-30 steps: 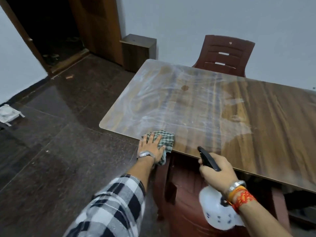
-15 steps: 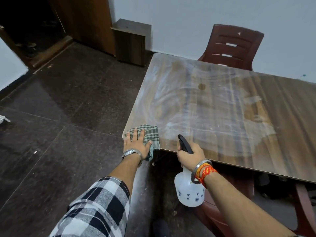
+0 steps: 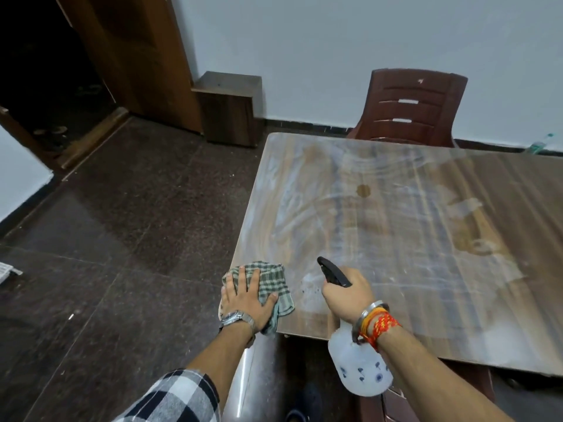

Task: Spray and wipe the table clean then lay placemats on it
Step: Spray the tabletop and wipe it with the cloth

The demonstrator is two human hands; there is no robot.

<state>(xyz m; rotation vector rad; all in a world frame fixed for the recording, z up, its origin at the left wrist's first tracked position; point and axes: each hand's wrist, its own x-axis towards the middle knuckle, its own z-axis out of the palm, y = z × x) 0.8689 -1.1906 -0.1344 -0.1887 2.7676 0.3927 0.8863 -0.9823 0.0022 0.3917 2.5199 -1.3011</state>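
The wooden table (image 3: 426, 239) fills the right half of the view, its left part streaked with whitish wet smears. My left hand (image 3: 246, 300) lies flat, fingers spread, pressing a green checked cloth (image 3: 274, 281) onto the table's near left corner. My right hand (image 3: 347, 293) grips a white spray bottle (image 3: 362, 370) by its black trigger head (image 3: 332, 271), nozzle pointing over the near edge of the table. The bottle's body hangs below the table edge. No placemats are in view.
A dark red plastic chair (image 3: 411, 108) stands at the table's far side against the pale wall. A small wooden box (image 3: 228, 108) sits on the dark tiled floor by an open wooden door (image 3: 137, 56). Another red chair (image 3: 472, 382) is tucked under the near edge.
My left hand has slid the cloth left along the near edge to the table's corner. My right hand with the bottle has risen from below the edge to over the tabletop.
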